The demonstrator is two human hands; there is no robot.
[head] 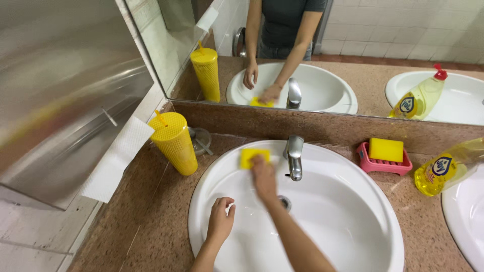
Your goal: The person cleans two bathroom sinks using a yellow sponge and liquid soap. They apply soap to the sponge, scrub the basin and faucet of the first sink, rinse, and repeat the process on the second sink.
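My right hand [263, 177] reaches across the white oval sink [348, 171] and presses a yellow sponge [249, 156] against the basin's back rim, just left of the chrome tap [294, 157]. My left hand [221, 220] rests on the sink's near left inner wall with its fingers loosely curled, holding nothing. The drain [285, 202] shows beside my right forearm.
A yellow studded tumbler with a straw [174, 143] stands on the speckled brown counter [146, 216] at the left, a small round lid behind it. A pink soap dish with a second yellow sponge [385, 156] and a tilted yellow soap bottle [446, 168] sit right. A steel paper-towel dispenser [65, 90] hangs left; a mirror is behind.
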